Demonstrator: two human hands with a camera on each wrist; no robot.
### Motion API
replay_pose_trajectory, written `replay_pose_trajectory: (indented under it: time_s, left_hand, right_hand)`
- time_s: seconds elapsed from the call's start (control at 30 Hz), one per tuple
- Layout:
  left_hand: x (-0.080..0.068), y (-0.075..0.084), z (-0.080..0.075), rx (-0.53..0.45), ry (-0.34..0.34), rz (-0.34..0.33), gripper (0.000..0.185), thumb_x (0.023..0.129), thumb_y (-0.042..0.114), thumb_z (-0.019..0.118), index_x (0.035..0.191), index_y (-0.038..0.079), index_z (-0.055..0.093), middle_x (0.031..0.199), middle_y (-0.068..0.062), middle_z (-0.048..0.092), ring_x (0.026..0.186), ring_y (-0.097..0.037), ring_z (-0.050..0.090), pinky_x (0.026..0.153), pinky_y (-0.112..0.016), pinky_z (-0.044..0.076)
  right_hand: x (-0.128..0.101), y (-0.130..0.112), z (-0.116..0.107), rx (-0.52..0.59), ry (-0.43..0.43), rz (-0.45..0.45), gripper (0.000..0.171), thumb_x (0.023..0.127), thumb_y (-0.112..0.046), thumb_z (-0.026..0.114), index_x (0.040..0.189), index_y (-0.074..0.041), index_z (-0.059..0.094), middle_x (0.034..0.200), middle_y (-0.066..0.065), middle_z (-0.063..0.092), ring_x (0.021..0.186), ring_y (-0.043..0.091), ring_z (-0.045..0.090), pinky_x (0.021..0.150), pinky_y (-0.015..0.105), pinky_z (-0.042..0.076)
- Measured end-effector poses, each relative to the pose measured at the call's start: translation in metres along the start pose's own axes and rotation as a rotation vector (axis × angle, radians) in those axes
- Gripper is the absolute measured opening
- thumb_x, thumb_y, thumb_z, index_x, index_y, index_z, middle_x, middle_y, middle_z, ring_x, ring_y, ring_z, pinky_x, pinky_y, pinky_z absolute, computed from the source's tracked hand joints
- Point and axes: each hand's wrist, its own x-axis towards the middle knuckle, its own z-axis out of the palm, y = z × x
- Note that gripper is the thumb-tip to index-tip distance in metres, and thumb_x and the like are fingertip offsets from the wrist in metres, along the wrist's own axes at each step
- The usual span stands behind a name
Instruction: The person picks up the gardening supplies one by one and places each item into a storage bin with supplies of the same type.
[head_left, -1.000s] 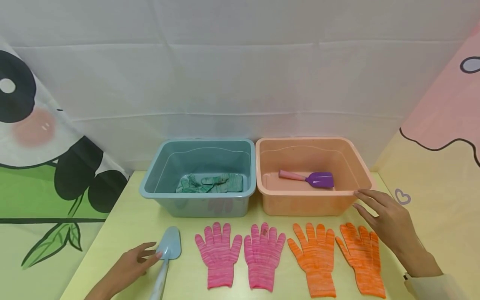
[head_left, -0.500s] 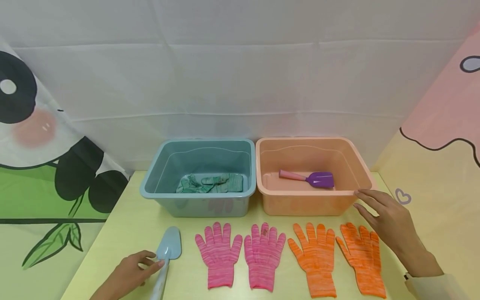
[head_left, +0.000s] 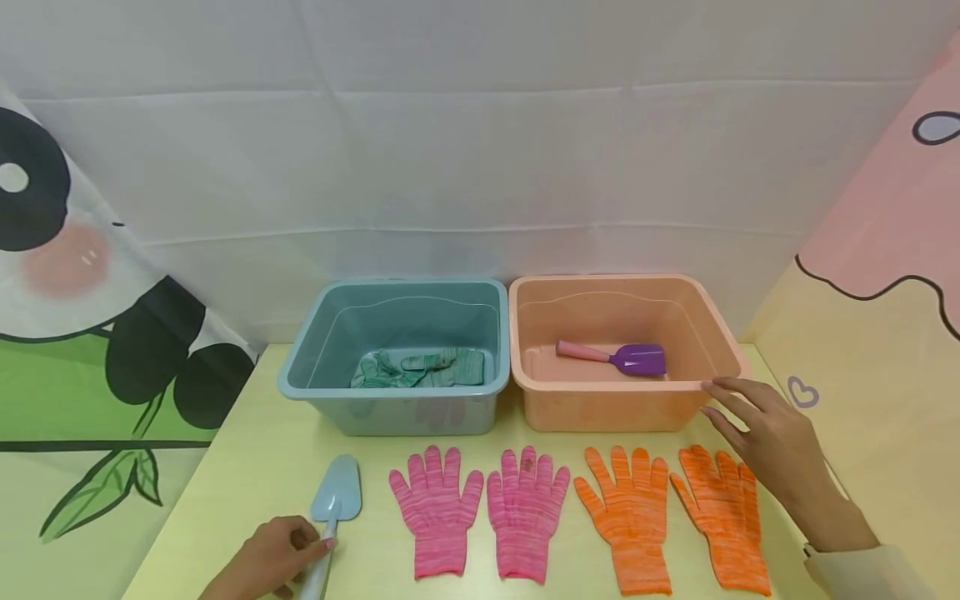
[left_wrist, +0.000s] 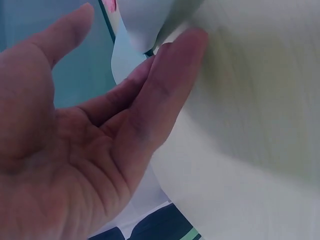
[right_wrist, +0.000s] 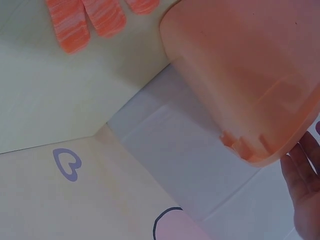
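Left hand (head_left: 270,560) drawn back down the light blue trowel (head_left: 333,510), fingers now curled round its handle on the table (head_left: 247,450), left of the pink gloves (head_left: 480,518); right hand (head_left: 765,433) unchanged, relaxed fingers touching the orange bin (head_left: 622,400) corner rim

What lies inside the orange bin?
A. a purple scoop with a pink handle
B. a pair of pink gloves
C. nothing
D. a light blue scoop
A: the head view shows a purple scoop with a pink handle lying on the floor of the orange bin.
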Motion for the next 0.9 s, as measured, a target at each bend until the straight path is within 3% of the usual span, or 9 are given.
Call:
replay_pose_trajectory:
  time_s: [0.2,0.37,0.57,0.9]
  left_hand:
    - [0.005,0.002,0.006,-0.011,-0.014,-0.031,0.048,0.093,0.041,0.082,0.101,-0.003,0.066,0.085,-0.004,0.066,0.068,-0.018,0.061,0.063,-0.032,0.062]
    - [0.008,0.002,0.011,-0.039,0.003,-0.054,0.039,0.092,0.031,0.084,0.098,-0.003,0.064,0.084,-0.006,0.064,0.066,-0.018,0.061,0.061,-0.031,0.06]
    - [0.007,0.005,0.013,-0.03,0.049,-0.012,0.031,0.087,0.017,0.087,0.092,-0.002,0.064,0.081,-0.005,0.062,0.066,-0.016,0.06,0.06,-0.03,0.056]
    - [0.001,0.01,0.01,-0.019,0.071,0.021,0.024,0.086,0.014,0.086,0.092,-0.004,0.07,0.08,-0.002,0.066,0.069,-0.016,0.059,0.063,-0.031,0.055]
  right_hand:
    - [0.001,-0.001,-0.002,-0.024,-0.028,0.006,0.065,0.112,-0.056,0.042,0.109,-0.004,0.081,0.105,0.015,0.077,0.093,0.038,0.072,0.065,0.051,0.056]
    - [0.001,-0.001,-0.002,-0.026,-0.038,0.004,0.065,0.112,-0.056,0.042,0.109,-0.003,0.08,0.106,0.015,0.076,0.093,0.038,0.072,0.064,0.05,0.057]
    - [0.001,-0.002,-0.005,-0.034,-0.062,0.018,0.065,0.112,-0.055,0.041,0.111,-0.004,0.08,0.107,0.015,0.076,0.095,0.037,0.071,0.063,0.048,0.056]
    - [0.001,-0.001,-0.001,-0.03,-0.018,0.013,0.062,0.113,-0.052,0.044,0.106,-0.004,0.081,0.105,0.014,0.076,0.093,0.037,0.072,0.061,0.05,0.056]
